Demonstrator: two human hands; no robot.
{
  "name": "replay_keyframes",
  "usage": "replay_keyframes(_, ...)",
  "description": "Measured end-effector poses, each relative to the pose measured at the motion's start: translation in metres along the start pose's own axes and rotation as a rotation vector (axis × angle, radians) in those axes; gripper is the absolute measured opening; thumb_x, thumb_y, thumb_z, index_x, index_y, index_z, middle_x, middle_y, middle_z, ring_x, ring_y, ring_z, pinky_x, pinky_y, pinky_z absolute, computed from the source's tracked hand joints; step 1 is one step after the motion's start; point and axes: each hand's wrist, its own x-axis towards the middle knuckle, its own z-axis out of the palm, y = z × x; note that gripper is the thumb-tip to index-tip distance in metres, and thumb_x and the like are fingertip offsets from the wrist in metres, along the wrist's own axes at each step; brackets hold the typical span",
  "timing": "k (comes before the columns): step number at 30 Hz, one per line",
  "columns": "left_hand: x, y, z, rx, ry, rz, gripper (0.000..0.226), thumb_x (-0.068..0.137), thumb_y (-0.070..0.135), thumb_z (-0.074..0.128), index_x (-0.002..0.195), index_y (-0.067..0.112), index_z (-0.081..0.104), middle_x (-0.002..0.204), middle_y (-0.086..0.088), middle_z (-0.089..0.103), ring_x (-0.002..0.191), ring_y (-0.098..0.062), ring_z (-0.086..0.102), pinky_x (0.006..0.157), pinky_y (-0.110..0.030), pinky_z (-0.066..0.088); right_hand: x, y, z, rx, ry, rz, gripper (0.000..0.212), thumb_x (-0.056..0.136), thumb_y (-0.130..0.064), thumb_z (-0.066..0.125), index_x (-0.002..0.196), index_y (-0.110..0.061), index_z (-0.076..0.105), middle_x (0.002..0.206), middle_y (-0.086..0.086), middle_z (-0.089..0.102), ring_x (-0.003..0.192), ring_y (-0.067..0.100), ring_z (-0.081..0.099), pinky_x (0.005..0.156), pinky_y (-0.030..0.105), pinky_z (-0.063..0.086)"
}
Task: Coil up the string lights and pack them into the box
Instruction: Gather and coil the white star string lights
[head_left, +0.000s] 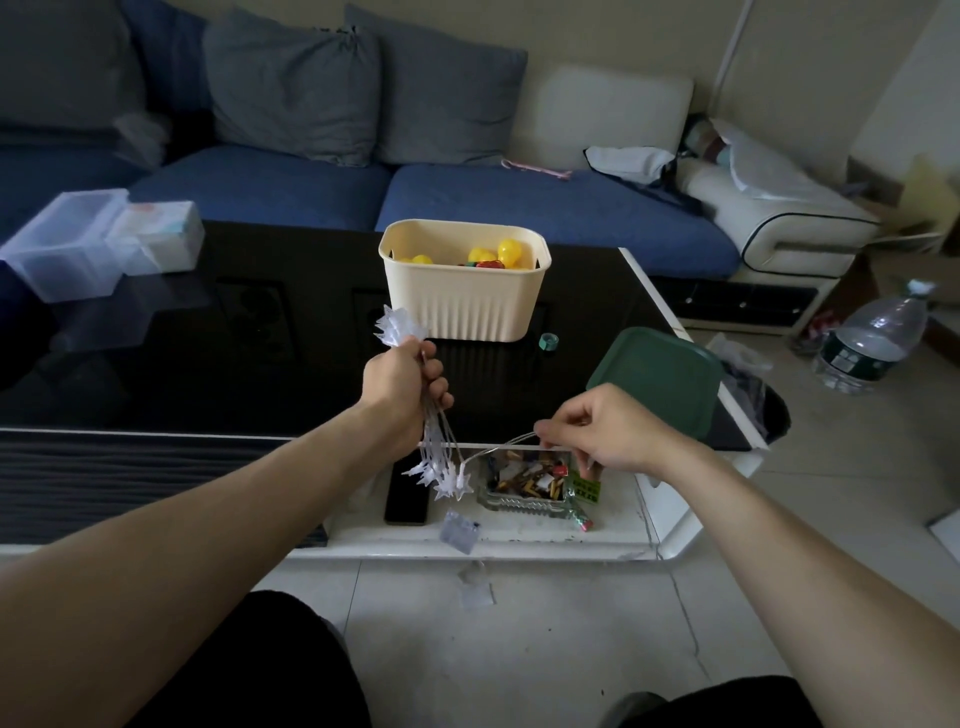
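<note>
Your left hand (402, 382) is closed around the gathered bundle of string lights (441, 457): a few star bulbs poke out above your fist, and loops with more stars hang below it. Your right hand (597, 431) pinches the free wire between thumb and forefinger, the other fingers loosely curled, and the wire runs nearly level between your two hands.

To coil well, keep that stretch lightly taut, bring your right hand over to your left and lay each new loop the same length as those already hanging, so the stars do not snag one another. A small clear battery pack (460, 530) dangles below your left hand on the trailing wire; gather it in last, I would judge.

The cream box (462, 306) stands just beyond your left hand on the black glass table (208, 364), with yellow toys already inside it. A green lid (660, 379) lies just beyond your right hand. Below your hands, a full ashtray (524, 480) sits on the table's white lower shelf. Beyond the table runs a blue sofa (467, 202).
</note>
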Motion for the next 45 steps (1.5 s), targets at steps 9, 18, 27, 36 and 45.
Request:
replay_keyframes(9,-0.017,-0.013,0.016,0.166,-0.153,0.033,0.030,0.108,0.019,0.030,0.086,0.007,0.046,0.071,-0.015,0.059,0.069,-0.030,0.061,0.078,-0.045,0.055,0.003,-0.026,0.022,-0.033,0.053,-0.105,0.026,0.094,-0.037,0.068,0.081,-0.015,0.074,0.054,-0.004,0.066,0.047,0.012,0.064,0.053,0.026,0.048)
replay_keyframes(18,-0.023,-0.035,0.019,0.522,-0.253,-0.091,0.033,0.102,0.010,0.037,0.073,0.005,0.053,0.065,-0.012,0.055,0.050,-0.023,0.056,0.057,-0.039,0.055,0.004,-0.036,0.043,-0.191,-0.028,-0.059,0.030,0.098,-0.029,0.063,0.083,-0.005,0.070,0.063,0.008,0.068,0.052,0.019,0.060,0.057,0.033,0.048)
replay_keyframes(27,-0.019,-0.043,0.011,0.768,-0.331,-0.176,0.036,0.095,0.005,0.036,0.066,0.001,0.057,0.058,-0.021,0.058,0.048,-0.028,0.054,0.044,-0.028,0.041,-0.004,-0.043,0.045,0.159,-0.225,0.104,0.017,0.096,-0.001,0.061,0.084,-0.010,0.051,0.072,0.012,0.069,0.062,0.020,0.064,0.059,0.032,0.052)
replay_keyframes(36,-0.016,-0.046,0.009,0.804,-0.284,-0.141,0.035,0.095,0.009,0.041,0.064,0.010,0.058,0.053,-0.010,0.052,0.045,-0.021,0.046,0.049,-0.027,0.034,-0.010,-0.039,0.036,0.398,-0.280,0.130,0.025,0.095,0.013,0.055,0.093,-0.009,0.042,0.094,0.023,0.071,0.080,0.042,0.071,0.051,0.036,0.060)
replay_keyframes(45,-0.007,-0.042,0.010,0.579,-0.163,-0.191,0.019,0.094,0.005,0.040,0.081,0.004,0.053,0.071,-0.019,0.057,0.048,-0.025,0.054,0.054,-0.033,0.048,-0.003,-0.047,0.040,0.098,-0.211,0.130,0.010,0.093,-0.007,0.069,0.098,-0.001,0.063,0.080,0.014,0.076,0.072,0.034,0.076,0.048,0.032,0.057)
